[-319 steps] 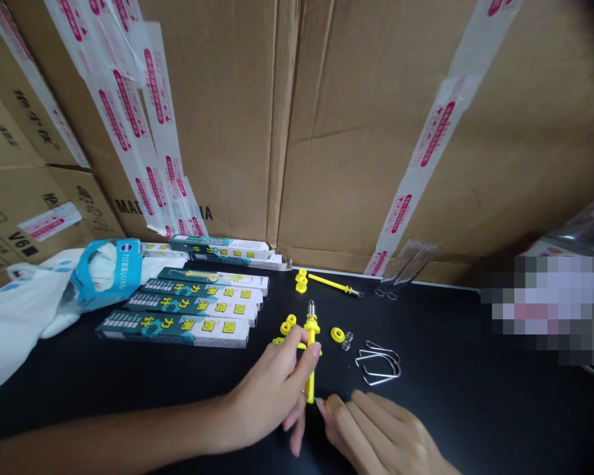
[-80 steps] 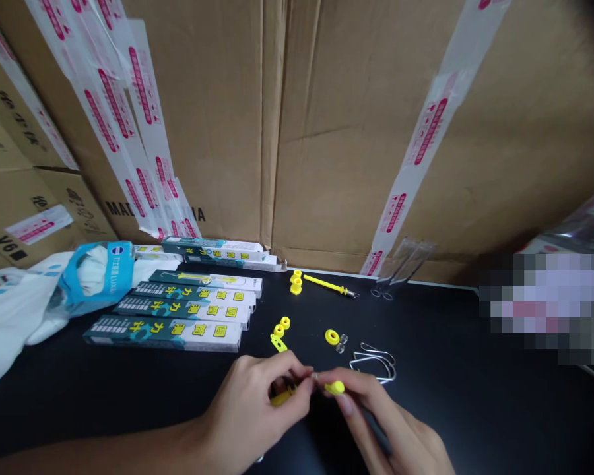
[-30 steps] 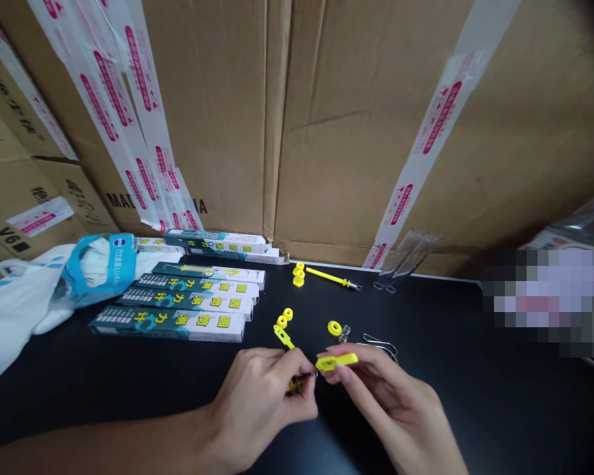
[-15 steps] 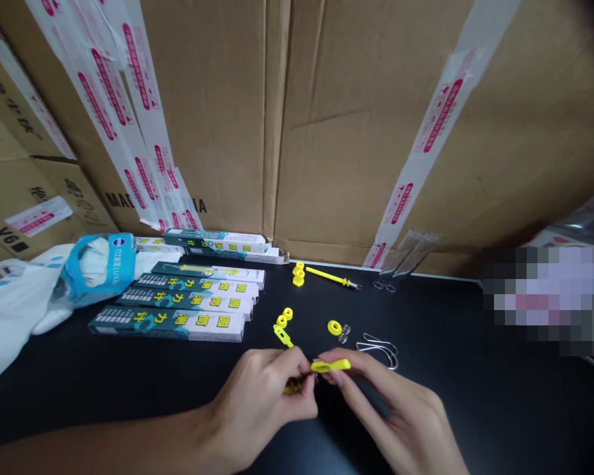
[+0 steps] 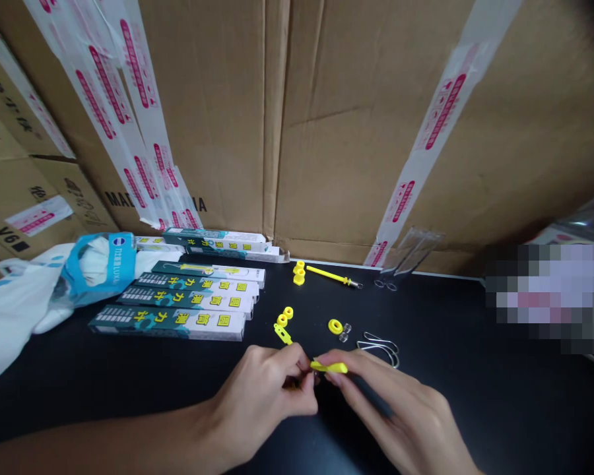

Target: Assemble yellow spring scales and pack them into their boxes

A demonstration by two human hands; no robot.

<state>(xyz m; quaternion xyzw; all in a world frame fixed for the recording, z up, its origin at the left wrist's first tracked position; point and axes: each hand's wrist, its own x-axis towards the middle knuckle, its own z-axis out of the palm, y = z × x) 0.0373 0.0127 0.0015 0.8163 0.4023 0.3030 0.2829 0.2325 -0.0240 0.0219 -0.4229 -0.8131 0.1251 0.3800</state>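
My left hand (image 5: 272, 396) is closed in a pinch around a thin yellow rod, mostly hidden by the fingers; a small metallic bit shows at the fingertips. My right hand (image 5: 396, 409) pinches a flat yellow plastic piece (image 5: 332, 367) between thumb and fingers, its left end touching the left fingertips. Just beyond the left hand lies a yellow slotted strip (image 5: 282, 334), with small yellow rings (image 5: 282, 320) behind it. Beyond the right hand are a yellow washer-like ring (image 5: 335, 326), small clear pieces (image 5: 346, 332) and bent wire hooks (image 5: 380, 346).
Printed boxes (image 5: 168, 324) lie in rows at left, beside a white and blue plastic bag (image 5: 99, 267). Farther back are yellow nut-like parts (image 5: 299, 274), a yellow rod with a metal end (image 5: 327, 275) and clear tubes (image 5: 410, 254). Large cardboard cartons (image 5: 218, 119) stand behind the black table (image 5: 499, 382).
The yellow piece in my right hand has tilted slightly, its right end lower. The yellow part in my left hand is now more covered by the fingers. The parts on the table stay put.
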